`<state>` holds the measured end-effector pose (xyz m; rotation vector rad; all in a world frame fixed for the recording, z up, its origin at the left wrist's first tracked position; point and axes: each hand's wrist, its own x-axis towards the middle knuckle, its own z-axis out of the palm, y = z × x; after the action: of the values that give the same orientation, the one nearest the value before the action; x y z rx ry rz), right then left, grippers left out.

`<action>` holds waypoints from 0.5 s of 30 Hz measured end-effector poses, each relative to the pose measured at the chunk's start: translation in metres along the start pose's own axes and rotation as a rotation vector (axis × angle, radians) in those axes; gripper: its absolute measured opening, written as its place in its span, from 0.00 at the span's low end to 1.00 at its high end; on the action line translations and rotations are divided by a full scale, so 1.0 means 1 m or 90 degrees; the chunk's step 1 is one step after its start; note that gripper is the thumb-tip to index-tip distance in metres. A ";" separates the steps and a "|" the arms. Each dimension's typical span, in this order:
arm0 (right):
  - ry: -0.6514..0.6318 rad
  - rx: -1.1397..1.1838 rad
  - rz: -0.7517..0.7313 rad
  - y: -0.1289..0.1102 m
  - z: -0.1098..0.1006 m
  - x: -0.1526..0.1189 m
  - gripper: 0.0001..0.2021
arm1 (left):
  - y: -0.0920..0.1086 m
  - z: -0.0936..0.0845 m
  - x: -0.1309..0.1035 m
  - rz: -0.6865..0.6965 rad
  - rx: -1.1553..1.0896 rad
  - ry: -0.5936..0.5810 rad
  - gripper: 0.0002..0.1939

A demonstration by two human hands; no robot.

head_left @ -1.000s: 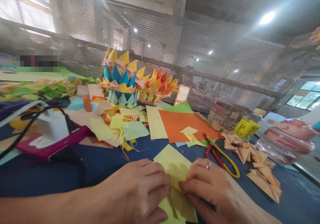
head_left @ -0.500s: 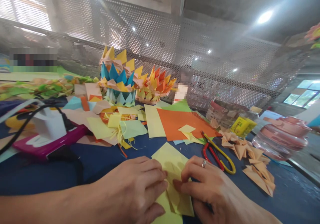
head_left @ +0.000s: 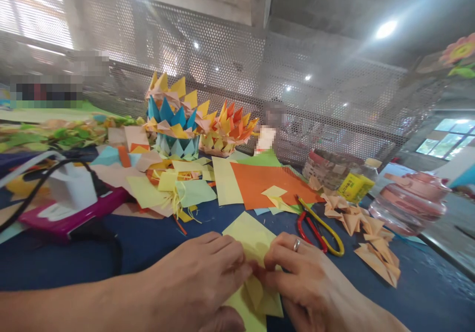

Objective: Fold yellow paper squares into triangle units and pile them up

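Observation:
A pale yellow sheet of paper (head_left: 248, 229), partly folded, lies on the dark blue table in front of me. My left hand (head_left: 213, 275) presses its curled fingers on the left part of the paper, its thumb low near the bottom edge of the view. From the other side my right hand (head_left: 304, 277), a ring on one finger, pinches a folded flap (head_left: 260, 295) of the same paper. The fingertips of both hands meet near the middle of the sheet and hide part of the fold. Red-and-yellow-handled scissors (head_left: 321, 228) lie just beyond my right hand.
Folded peach paper pieces (head_left: 378, 262), a pink clear jug (head_left: 410, 203) and a yellow-labelled bottle (head_left: 358, 181) stand at right. Behind lie an orange sheet (head_left: 270, 178), paper scraps (head_left: 148, 191) and paper lotus shapes (head_left: 174, 119). A purple power strip (head_left: 107, 203) with cables sits left.
My fingertips have come closer together over the middle of the paper, the right hand's fingers moving in toward the left. The view has shifted slightly, while the other things stay put.

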<state>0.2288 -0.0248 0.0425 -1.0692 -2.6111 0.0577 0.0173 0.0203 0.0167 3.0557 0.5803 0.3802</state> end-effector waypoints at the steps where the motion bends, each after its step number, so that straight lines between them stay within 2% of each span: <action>1: 0.003 -0.004 0.004 0.000 0.000 -0.001 0.16 | 0.000 -0.001 0.001 -0.008 -0.010 -0.012 0.17; 15: 0.053 -0.019 -0.001 0.002 0.003 -0.003 0.14 | 0.006 -0.003 0.006 -0.043 0.031 0.035 0.24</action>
<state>0.2311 -0.0256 0.0384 -1.0558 -2.5467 -0.0249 0.0237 0.0168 0.0209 3.0699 0.7034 0.4557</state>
